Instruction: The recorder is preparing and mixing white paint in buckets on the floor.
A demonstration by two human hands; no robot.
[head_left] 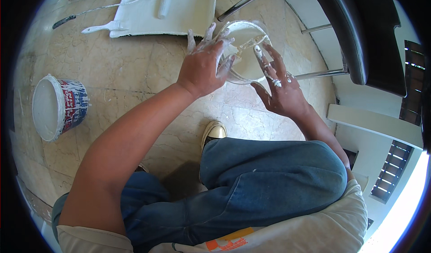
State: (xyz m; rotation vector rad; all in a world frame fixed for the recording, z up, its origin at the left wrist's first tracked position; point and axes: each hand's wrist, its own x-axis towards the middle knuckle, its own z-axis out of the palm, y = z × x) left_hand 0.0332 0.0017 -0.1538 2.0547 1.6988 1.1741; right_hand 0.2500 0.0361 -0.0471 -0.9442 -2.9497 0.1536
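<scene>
A round bucket [246,77] with white paint inside stands on the floor in front of me. My left hand [204,64] is at its left rim, fingers spread and smeared with white paint. Over the right side of the bucket, my right hand [280,87] has its fingers stretched out, with wet paint clumps on the index finger and knuckles. Near the right fingertips, a paint-coated strip [252,42] lies across the bucket's opening; its kind is unclear. I cannot tell whether the fingers touch it.
Beyond the bucket sits a white paint tray [191,15] with a roller [164,5] in it and a white brush [105,27] on its edge. A lidded, paint-smeared bucket [74,105] is at left. A black chair [345,28] with metal legs stands at right.
</scene>
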